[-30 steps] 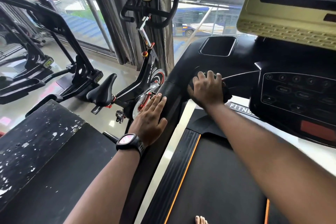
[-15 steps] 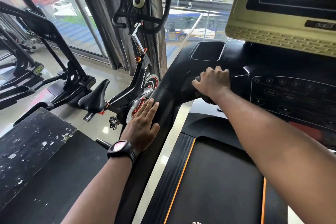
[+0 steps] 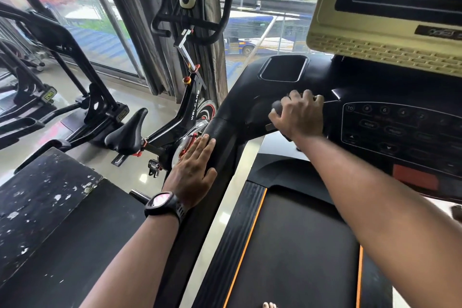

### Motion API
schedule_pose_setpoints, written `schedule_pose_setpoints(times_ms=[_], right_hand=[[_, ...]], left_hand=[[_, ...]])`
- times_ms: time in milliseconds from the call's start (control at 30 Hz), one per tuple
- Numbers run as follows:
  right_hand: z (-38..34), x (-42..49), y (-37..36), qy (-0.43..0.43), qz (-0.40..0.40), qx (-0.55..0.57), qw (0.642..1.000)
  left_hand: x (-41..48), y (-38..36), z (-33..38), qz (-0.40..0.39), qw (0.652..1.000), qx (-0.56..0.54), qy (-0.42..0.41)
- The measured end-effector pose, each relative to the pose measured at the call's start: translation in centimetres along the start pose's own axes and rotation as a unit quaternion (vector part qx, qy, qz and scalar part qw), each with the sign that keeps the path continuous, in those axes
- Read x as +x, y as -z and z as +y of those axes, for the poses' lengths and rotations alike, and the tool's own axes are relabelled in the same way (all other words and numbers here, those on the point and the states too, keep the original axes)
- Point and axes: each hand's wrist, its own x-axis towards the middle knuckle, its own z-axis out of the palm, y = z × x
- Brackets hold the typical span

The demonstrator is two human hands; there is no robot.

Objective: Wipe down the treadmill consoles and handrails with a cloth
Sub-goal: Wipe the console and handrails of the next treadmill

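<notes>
Right hand [image 3: 297, 117] slid right to centre frame, nearer keypad [image 3: 400, 127], fingers curled on cloth [image 3: 277, 105]. Left hand [image 3: 195, 167] unchanged: flat on handrail [image 3: 225, 130].

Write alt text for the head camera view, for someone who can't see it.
A person's right hand grips a dark cloth against the black treadmill console. The left hand, wearing a watch, rests flat on the left handrail; a spin bike stands by the window beyond.
</notes>
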Motion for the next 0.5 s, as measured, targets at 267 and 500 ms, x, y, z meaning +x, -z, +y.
schedule_pose_setpoints(times_ms=[267, 500], right_hand=[[2.3, 2.1, 1.1, -0.087, 0.023, 0.000, 0.996], [3.1, 1.0, 0.6, 0.000, 0.030, -0.010, 1.000]], left_hand=[[0.1, 0.0, -0.1, 0.002, 1.000, 0.001, -0.002], [0.0, 0.1, 0.1, -0.001, 1.000, -0.002, 0.001]])
